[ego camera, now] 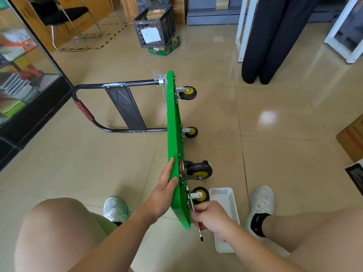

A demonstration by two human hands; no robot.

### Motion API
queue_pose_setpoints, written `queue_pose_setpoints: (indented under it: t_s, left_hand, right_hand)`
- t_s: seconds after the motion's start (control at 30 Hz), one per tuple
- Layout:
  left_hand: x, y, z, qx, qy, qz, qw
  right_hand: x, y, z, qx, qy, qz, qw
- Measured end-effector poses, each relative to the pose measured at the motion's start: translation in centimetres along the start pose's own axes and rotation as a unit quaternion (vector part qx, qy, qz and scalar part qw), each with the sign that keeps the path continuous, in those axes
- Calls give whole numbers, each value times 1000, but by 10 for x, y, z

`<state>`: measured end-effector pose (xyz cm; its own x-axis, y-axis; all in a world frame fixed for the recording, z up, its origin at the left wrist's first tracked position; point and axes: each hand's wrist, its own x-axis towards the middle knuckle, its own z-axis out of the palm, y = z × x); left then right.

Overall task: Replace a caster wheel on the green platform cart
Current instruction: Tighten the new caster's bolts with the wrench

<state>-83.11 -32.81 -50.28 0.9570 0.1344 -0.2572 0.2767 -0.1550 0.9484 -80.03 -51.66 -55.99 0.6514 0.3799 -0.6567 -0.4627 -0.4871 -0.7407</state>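
**Cart on Its Edge, Wrench at the Nearest Caster**

The green platform cart [172,118] stands on its long edge on the tiled floor [275,134], running from the centre of the frame down to the lower middle. Its black handle [110,86] lies out to the left, and its four wheels point right.

The left hand [167,185] lies flat against the deck's left face in the lower centre, fingers straight and pressed to the green surface.

The right hand [210,216], just right of the deck's near corner, is curled tight around a silvery wrench [200,232]. The wrench's upper end reaches the mounting plate of the nearest caster [201,194], and its lower end sticks out below the fist.

The second caster [199,170] sits just above that one. The other two are higher along the deck.

A white perforated basket [225,195] lies on the floor just right of the nearest caster, partly behind the right hand. A dark crate [155,28] stands near the top centre.
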Motion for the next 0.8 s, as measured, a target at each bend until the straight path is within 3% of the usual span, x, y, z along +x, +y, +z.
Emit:
queue_pose_setpoints:
  t_s: [0.27, 0.8]
  left_hand:
    - [-1, 4, 0, 5, 4, -21, 1000]
    - [-1, 3, 2, 5, 1, -27, 1000]
  right_hand:
    - [34, 15, 11, -39, 16, -31, 999]
    - [55, 12, 18, -1, -26, -37, 999]
